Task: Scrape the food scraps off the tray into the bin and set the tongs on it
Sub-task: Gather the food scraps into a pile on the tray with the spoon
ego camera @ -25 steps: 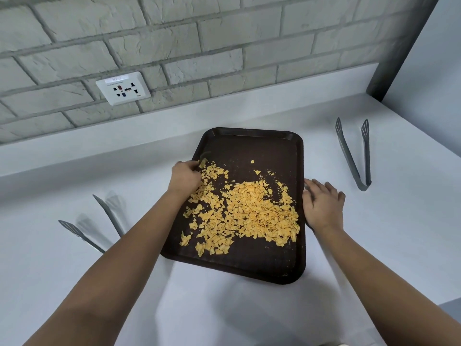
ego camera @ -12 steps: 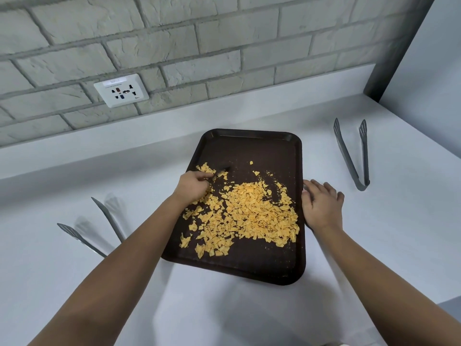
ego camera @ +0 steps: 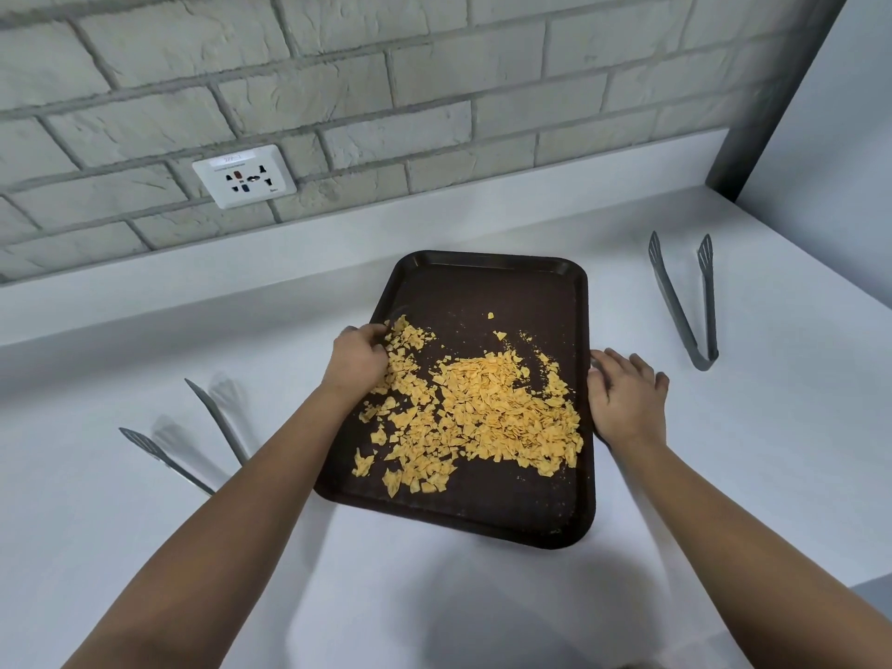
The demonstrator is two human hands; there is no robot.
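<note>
A dark brown tray [ego camera: 487, 287] lies on the white counter, slightly skewed. A heap of yellow food scraps [ego camera: 487, 408] covers its middle and near half. My left hand [ego camera: 359, 362] is curled at the tray's left rim, fingers closed over the edge among the scraps. My right hand [ego camera: 625, 398] lies against the right rim, thumb hooked over the edge and fingers spread on the counter. Grey tongs [ego camera: 685, 306] lie apart on the counter to the right, arms spread. A second pair of grey tongs [ego camera: 193, 437] lies to the left, partly hidden by my left forearm. No bin is in view.
A grey brick wall with a white socket plate [ego camera: 243, 176] stands behind a raised white ledge [ego camera: 338, 224]. A plain wall [ego camera: 830, 113] closes the right side. The counter's front edge [ego camera: 869, 584] shows at the lower right.
My left hand went from the left rim in over the scraps, then drew back to the rim. The right hand and both tongs have stayed put.
</note>
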